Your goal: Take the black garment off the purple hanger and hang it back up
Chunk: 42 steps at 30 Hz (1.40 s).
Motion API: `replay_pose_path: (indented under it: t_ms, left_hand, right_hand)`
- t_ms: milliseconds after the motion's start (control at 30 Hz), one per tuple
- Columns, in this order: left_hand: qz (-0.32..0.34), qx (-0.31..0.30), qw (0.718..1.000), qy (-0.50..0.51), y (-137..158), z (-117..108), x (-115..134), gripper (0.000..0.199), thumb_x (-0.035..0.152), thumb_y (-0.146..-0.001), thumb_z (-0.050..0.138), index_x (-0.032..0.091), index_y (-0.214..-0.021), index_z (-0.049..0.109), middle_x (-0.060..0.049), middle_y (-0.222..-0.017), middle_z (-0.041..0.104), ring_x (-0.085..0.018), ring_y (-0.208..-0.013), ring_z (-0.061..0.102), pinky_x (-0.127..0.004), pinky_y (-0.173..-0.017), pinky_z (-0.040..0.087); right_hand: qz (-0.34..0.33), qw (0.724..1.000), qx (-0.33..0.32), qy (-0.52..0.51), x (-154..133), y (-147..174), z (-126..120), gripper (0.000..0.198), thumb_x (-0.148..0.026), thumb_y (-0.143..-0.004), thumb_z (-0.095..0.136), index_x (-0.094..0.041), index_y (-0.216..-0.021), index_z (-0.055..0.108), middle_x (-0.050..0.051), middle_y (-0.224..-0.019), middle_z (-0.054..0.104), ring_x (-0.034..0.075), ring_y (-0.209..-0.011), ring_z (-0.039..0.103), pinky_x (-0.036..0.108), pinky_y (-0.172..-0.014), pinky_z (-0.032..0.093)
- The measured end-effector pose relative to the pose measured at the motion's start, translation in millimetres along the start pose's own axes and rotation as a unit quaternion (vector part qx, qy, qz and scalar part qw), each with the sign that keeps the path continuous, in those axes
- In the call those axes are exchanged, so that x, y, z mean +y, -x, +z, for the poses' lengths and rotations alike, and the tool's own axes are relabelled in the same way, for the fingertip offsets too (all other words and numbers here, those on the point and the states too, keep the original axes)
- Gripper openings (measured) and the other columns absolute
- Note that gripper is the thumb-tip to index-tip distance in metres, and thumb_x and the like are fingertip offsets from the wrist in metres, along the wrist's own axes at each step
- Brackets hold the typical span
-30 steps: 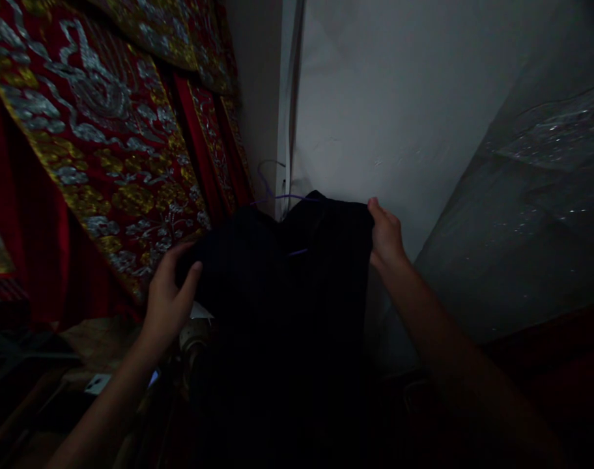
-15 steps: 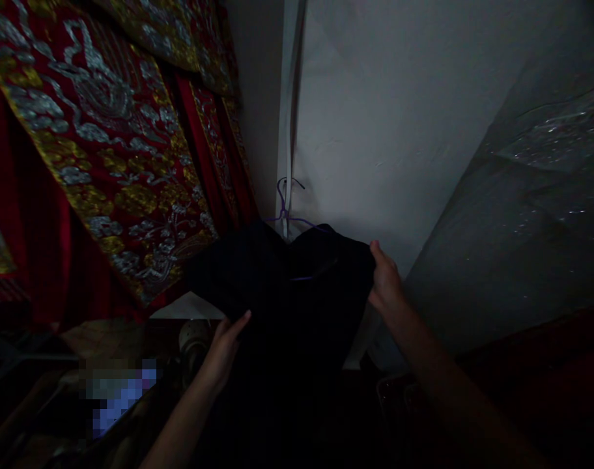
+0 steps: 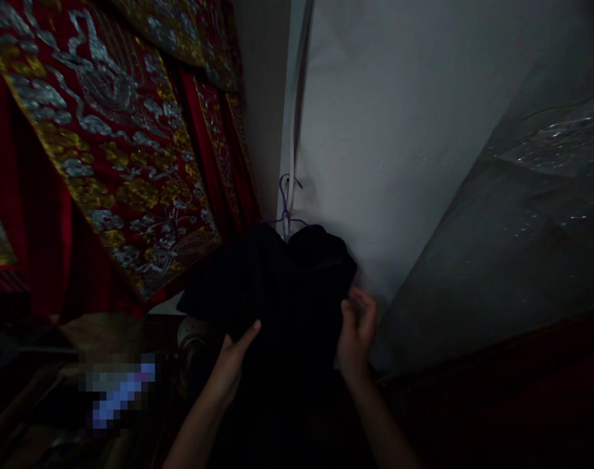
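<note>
A dark garment, seemingly a short-sleeved top (image 3: 297,293), hangs from a purple clothes hanger (image 3: 285,212) hooked near a pale vertical strip on the wall. My left hand (image 3: 231,365) is at the garment's left side, its thumb lying across the front and its other fingers hidden, apparently gripping the cloth. Beside the right edge, just below the sleeve, my right hand (image 3: 358,332) has thumb and fingers curled but apart, with no cloth visible between them. Deep shadow hides the garment's lower part.
Red embroidered cloth (image 3: 116,156) with gold and silver patterns hangs at the left. Clear plastic sheeting (image 3: 536,215) covers something on the right, against a pale wall (image 3: 385,117). A pixelated bluish patch (image 3: 124,394) lies at lower left among dim objects.
My right hand has let go of the right sleeve and moved down and left. That sleeve now droops. My left hand has shifted slightly right and down.
</note>
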<state>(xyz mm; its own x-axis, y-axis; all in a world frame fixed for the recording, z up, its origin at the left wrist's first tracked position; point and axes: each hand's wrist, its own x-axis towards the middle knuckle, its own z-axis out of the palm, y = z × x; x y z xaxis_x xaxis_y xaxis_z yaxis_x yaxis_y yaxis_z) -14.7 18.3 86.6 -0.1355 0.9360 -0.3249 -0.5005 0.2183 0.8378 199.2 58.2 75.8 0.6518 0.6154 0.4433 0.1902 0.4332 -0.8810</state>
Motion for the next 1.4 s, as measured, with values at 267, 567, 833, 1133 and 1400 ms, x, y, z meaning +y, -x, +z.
replay_pose_path:
  t_ms: [267, 567, 833, 1133, 1400]
  left_hand:
    - [-0.012, -0.001, 1.0, 0.02, 23, -11, -18, 0.052, 0.025, -0.087, 0.077, 0.02, -0.135, 0.058, -0.012, -0.133, 0.069, -0.027, -0.125, 0.065, -0.041, -0.11, 0.052]
    - [0.017, 0.038, 0.999, 0.028, 23, -20, -20, 0.045, 0.024, -0.084, 0.078, 0.022, -0.126, 0.062, -0.01, -0.124, 0.073, -0.026, -0.126, 0.065, -0.042, -0.112, 0.05]
    - [0.311, 0.204, 0.923, -0.097, 9, -31, -42, 0.071, 0.038, -0.084, 0.075, 0.027, -0.144, 0.038, -0.013, -0.151, 0.047, -0.029, -0.143, 0.045, -0.046, -0.118, 0.039]
    - [0.239, -0.085, 0.934, -0.251, 41, -11, -46, 0.041, 0.031, -0.088, 0.069, 0.025, -0.128, 0.065, -0.011, -0.136, 0.065, -0.028, -0.13, 0.058, -0.039, -0.113, 0.043]
    - [0.311, -0.097, 0.89, -0.319, 42, -1, -36, 0.017, 0.025, -0.091, 0.06, 0.025, -0.103, 0.072, -0.007, -0.101, 0.074, -0.024, -0.097, 0.07, -0.033, -0.087, 0.054]
  right_hand:
    - [0.186, 0.931, -0.315, 0.008, -13, 45, 49, 0.051, -0.069, -0.089, 0.051, -0.021, -0.081, 0.067, 0.005, -0.077, 0.068, 0.021, -0.073, 0.063, 0.033, -0.072, 0.049]
    - [0.149, 0.956, -0.253, 0.018, -14, 66, 52, 0.05, -0.07, -0.084, 0.057, -0.022, -0.068, 0.058, 0.002, -0.067, 0.062, 0.019, -0.066, 0.056, 0.03, -0.066, 0.045]
    - [0.231, 0.952, -0.196, -0.036, -19, 91, 19, 0.057, -0.079, -0.07, 0.067, -0.025, -0.062, 0.048, -0.004, -0.051, 0.041, 0.013, -0.044, 0.041, 0.027, -0.041, 0.032]
    - [0.247, 0.925, -0.287, -0.038, -51, 100, 11, 0.064, -0.081, -0.074, 0.061, -0.022, -0.054, 0.046, -0.004, -0.049, 0.039, 0.01, -0.046, 0.036, 0.025, -0.047, 0.034]
    - [0.25, 0.911, -0.324, -0.055, -50, 95, 5, 0.06, -0.076, -0.078, 0.062, -0.019, -0.061, 0.054, -0.005, -0.048, 0.042, 0.009, -0.045, 0.038, 0.024, -0.046, 0.032]
